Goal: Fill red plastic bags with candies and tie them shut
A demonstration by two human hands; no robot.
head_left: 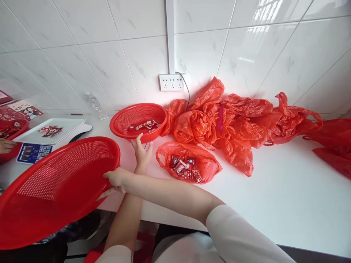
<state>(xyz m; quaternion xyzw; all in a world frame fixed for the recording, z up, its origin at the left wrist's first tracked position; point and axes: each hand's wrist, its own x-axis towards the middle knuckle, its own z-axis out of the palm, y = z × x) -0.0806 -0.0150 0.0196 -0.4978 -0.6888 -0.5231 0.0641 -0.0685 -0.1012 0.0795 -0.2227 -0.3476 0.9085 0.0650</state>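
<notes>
At far left, another person's hand (4, 145) rests by a white digital weighing scale (49, 137) holding a few red wrapped sweets. Next, a large empty red plastic mesh basket (55, 190) tilts over the front edge of the white countertop (287, 204); the right hand (116, 180), arm crossed over the left, pinches its rim with fingers curled around it. A firm hold would stop it tipping off that edge. The left hand (141, 151), fingers loosely spread, touches the near rim of a smaller round red mesh basket (139, 120) holding a few sweets, well back by the wall. Just right lies an open red plastic bag of sweets (189, 166), then a heap of crumpled red bags (236, 120). Bare counter opens to the right front.
</notes>
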